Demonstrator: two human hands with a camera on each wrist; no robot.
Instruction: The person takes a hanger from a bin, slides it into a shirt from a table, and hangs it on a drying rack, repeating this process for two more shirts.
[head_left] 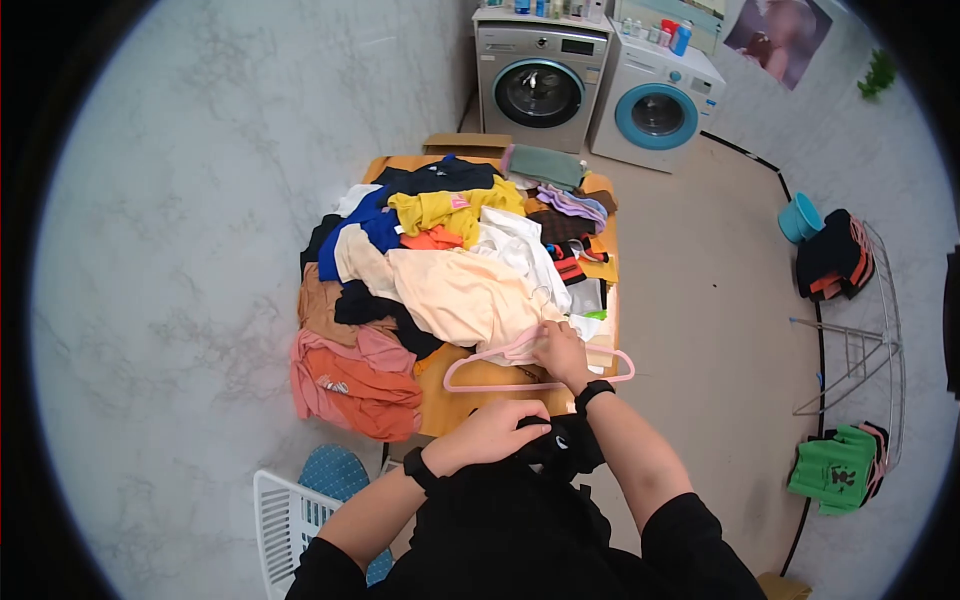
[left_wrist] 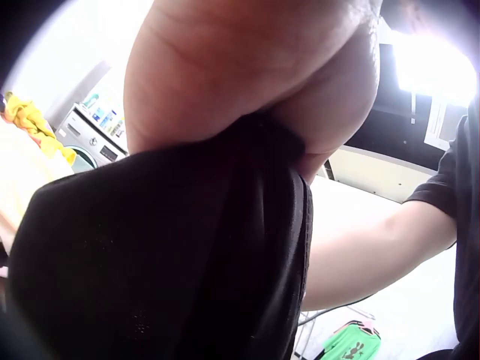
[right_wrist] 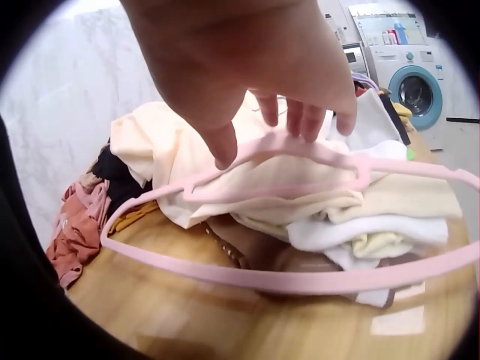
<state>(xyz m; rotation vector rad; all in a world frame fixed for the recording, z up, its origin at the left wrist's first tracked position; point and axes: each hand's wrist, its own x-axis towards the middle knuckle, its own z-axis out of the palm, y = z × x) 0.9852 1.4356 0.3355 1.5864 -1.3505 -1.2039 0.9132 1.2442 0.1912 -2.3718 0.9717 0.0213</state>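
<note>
Wood-toned table (head_left: pixel 440 405) supports the mixed clothing, which is heaped toward its far and left portions; the near edge, beside the person, serves as the handling zone. A cream garment (head_left: pixel 460 290) lies spread over the middle of the heap, its near end reaching the hanger. Coral garment (head_left: pixel 365 395) rests at the near left corner, apart from both hands.

Black cloth (left_wrist: pixel 150 255) is located at the near edge, in front of the torso. The left hand (head_left: pixel 495 430) grips it: a fold is pinched in the bent hand, which apparently keeps the fabric raised and under control.

Pink hanger (right_wrist: pixel 300 283) is located over the near edge of the cream garment, its long lower bar toward the person. This orientation presents the neck to the right hand (head_left: pixel 563 358), whose thumb and fingers are spread apart and bent down at the upper bar. The central position probably favours balance. Whether they pinch the bar or only touch it, one cannot tell.
</note>
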